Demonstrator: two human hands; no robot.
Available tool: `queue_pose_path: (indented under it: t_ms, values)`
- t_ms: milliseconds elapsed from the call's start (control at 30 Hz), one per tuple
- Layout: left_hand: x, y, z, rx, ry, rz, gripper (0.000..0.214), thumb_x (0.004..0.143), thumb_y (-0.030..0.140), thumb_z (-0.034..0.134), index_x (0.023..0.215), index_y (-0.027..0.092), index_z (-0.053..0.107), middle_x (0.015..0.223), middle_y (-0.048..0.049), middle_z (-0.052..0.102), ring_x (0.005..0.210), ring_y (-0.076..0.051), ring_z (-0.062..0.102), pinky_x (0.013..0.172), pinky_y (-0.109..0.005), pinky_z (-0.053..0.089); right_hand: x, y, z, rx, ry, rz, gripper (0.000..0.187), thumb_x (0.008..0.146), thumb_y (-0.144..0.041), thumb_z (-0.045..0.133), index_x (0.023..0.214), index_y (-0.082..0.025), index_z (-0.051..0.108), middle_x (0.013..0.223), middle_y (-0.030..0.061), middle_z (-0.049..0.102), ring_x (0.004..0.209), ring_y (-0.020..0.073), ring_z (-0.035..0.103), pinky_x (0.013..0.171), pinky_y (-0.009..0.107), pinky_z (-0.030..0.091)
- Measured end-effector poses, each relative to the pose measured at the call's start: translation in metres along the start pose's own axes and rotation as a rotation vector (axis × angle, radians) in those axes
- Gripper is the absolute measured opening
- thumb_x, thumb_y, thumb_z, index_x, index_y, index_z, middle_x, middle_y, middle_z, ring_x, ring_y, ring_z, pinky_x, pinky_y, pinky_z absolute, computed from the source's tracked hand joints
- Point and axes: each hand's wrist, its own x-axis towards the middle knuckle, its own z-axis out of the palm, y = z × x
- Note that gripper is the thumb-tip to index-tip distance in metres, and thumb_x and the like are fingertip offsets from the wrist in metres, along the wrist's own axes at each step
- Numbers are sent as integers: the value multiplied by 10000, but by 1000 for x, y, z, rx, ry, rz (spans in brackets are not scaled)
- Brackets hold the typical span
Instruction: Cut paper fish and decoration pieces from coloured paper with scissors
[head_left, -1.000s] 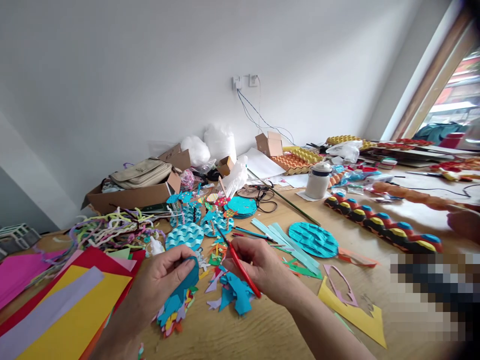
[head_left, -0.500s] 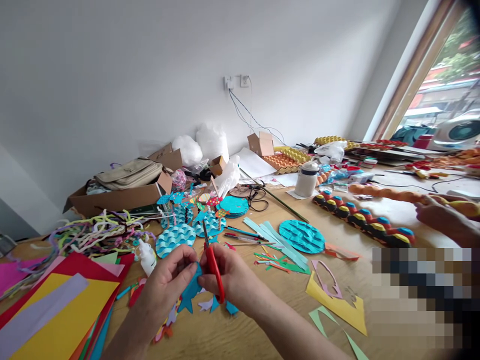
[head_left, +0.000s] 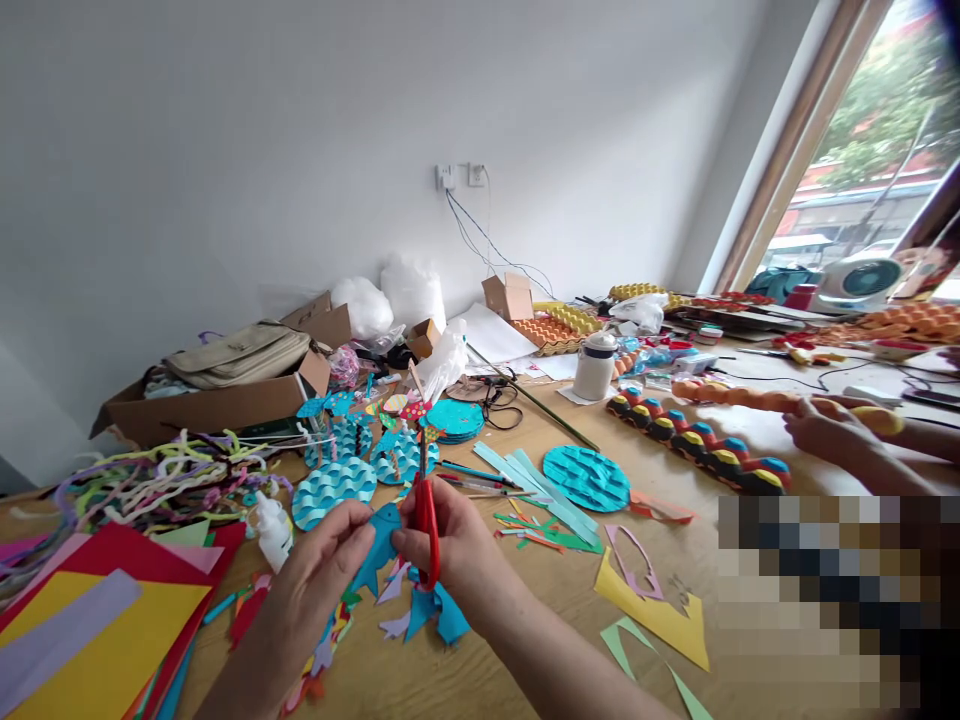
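Note:
A blue paper fish (head_left: 384,538) is held up between my two hands, its tail hanging down. My left hand (head_left: 326,565) closes its thumb and fingers on the fish's left edge. In my right hand (head_left: 457,548) are scissors (head_left: 427,530) with red handles, blades pointing up and away; that hand's thumb and fingertip also pinch the fish's right edge. Below lie blue and lilac paper pieces (head_left: 439,612). A white glue bottle (head_left: 273,532) stands left of my left hand, and a wavy blue disc (head_left: 334,492) lies beyond it.
Coloured paper sheets (head_left: 90,640) are stacked at left, with fuzzy craft stems (head_left: 172,480) behind. Paper strips (head_left: 536,490), a turquoise disc (head_left: 586,478) and yellow scrap (head_left: 660,610) lie right. A white lidded mug (head_left: 595,368) stands farther back. Another person's hand (head_left: 821,430) holds an orange bumpy strip (head_left: 739,394).
The view has swung slightly right. The fish now shows more of its upper end, and my left fingers have shifted along its edge. The scissors remain in my right hand.

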Motion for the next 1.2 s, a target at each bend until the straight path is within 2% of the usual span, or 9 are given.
queue_pose_path:
  t_ms: [133, 367, 500, 700, 867, 933, 1033, 1100, 1200]
  values:
    - [4, -4, -1, 9, -75, -35, 222, 709, 413, 551, 626, 206, 542, 594, 44, 501, 584, -129, 422, 523, -179, 360, 1, -2, -1, -30, -9, -18, 289, 495, -197, 694, 666, -168, 463, 605, -64, 482, 528, 66, 426, 499, 189, 338]
    - [9, -12, -3, 35, -206, 24, 173, 705, 350, 555, 615, 203, 566, 581, 35, 457, 582, -141, 411, 529, -192, 359, 2, -12, -11, -185, -26, -92, 253, 538, -167, 683, 677, -164, 472, 623, -50, 514, 555, 78, 452, 509, 191, 358]
    - [7, -7, -2, 53, -172, 21, 145, 672, 323, 588, 589, 204, 576, 546, 40, 446, 542, -132, 395, 496, -188, 337, 4, -12, -18, -278, -48, -84, 194, 562, -107, 608, 702, -160, 486, 580, -65, 480, 501, 66, 412, 457, 182, 321]
    - [6, -7, -8, -45, -44, 7, 194, 678, 387, 597, 610, 207, 573, 591, 30, 495, 575, -139, 440, 513, -194, 352, 3, -13, -16, -131, -64, -23, 185, 543, -103, 579, 683, -160, 472, 528, -82, 466, 458, 48, 389, 445, 173, 307]
    - [6, -8, -5, -299, 148, -34, 226, 690, 443, 583, 790, 241, 571, 642, 34, 538, 623, -150, 506, 595, -223, 407, 3, -11, -14, 24, 59, -85, 200, 559, -153, 621, 707, -163, 488, 544, -75, 464, 466, 51, 386, 456, 179, 303]
    - [5, -7, 0, -398, 117, -51, 265, 716, 474, 536, 839, 240, 561, 678, 17, 564, 635, -161, 508, 598, -247, 416, 3, -8, -12, 85, 121, -130, 212, 582, -190, 637, 732, -169, 489, 555, -73, 463, 471, 53, 383, 464, 182, 304]
    - [4, -9, 10, -376, -15, -40, 289, 699, 488, 541, 673, 202, 565, 590, 10, 528, 562, -150, 457, 546, -247, 389, 1, -3, -6, 128, 140, -134, 254, 570, -220, 672, 730, -171, 481, 552, -68, 472, 484, 61, 400, 481, 187, 315]
    - [3, -11, 15, -312, -3, -38, 286, 678, 452, 578, 557, 198, 529, 538, 21, 487, 550, -144, 439, 553, -241, 377, -2, 1, -1, 128, 107, -115, 280, 555, -237, 689, 722, -173, 474, 545, -65, 485, 483, 68, 413, 480, 189, 317]
    - [3, -14, 15, -223, 44, -53, 247, 673, 397, 588, 536, 201, 526, 539, 23, 489, 576, -150, 449, 577, -240, 375, -4, 5, 4, 119, 55, -90, 288, 554, -253, 691, 721, -175, 471, 548, -63, 494, 477, 69, 416, 474, 190, 317]
